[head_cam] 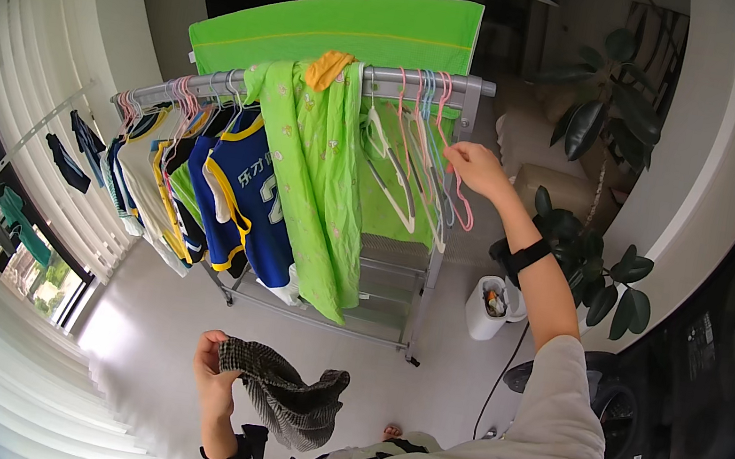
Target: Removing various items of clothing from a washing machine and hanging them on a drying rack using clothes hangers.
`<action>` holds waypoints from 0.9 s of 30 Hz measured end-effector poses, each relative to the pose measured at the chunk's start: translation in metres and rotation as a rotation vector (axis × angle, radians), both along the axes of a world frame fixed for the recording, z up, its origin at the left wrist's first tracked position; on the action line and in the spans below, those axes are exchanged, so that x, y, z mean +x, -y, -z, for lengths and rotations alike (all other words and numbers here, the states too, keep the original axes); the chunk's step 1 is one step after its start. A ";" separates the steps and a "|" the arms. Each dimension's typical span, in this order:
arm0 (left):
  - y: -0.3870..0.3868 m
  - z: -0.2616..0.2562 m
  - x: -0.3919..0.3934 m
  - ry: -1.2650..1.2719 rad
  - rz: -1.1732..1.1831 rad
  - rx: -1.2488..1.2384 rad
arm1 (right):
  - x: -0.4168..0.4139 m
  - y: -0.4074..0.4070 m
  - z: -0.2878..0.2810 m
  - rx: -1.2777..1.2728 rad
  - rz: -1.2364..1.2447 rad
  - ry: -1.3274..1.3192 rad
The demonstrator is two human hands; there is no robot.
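Note:
My left hand (216, 374) grips a dark grey checked cloth garment (289, 392) by one end, and the rest of it droops to the right above the floor. Out ahead, my right hand (480, 168) is at a pink hanger (463, 201), fingers pinched on its side below the hook. That hanger is at the right end of a row of bare hangers (414, 158) in pink, blue, white and grey. They hang from the grey metal rail (425, 80) of a clothes rack. A green patterned cloth (312, 171) drapes over the rail to their left, with an orange cloth (327, 71) on top.
Blue jerseys (255, 191) and several other garments hang on the rack's left part. A bright green sheet (383, 29) spreads behind it. Right of the rack stand a white bin (486, 311) and a potted plant (585, 130). A black washing machine (624, 417) is at the right. Window blinds (43, 60) line the left.

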State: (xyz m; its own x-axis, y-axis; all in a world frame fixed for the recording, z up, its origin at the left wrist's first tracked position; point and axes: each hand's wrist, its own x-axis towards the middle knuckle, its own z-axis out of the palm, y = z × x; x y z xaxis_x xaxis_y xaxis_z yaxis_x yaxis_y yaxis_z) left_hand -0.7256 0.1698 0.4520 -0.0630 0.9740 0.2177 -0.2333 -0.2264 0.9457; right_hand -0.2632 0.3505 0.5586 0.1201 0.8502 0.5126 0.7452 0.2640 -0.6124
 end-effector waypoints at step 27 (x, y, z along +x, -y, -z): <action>-0.074 -0.012 -0.129 -0.040 0.261 0.043 | -0.036 0.006 0.032 0.171 0.379 -0.002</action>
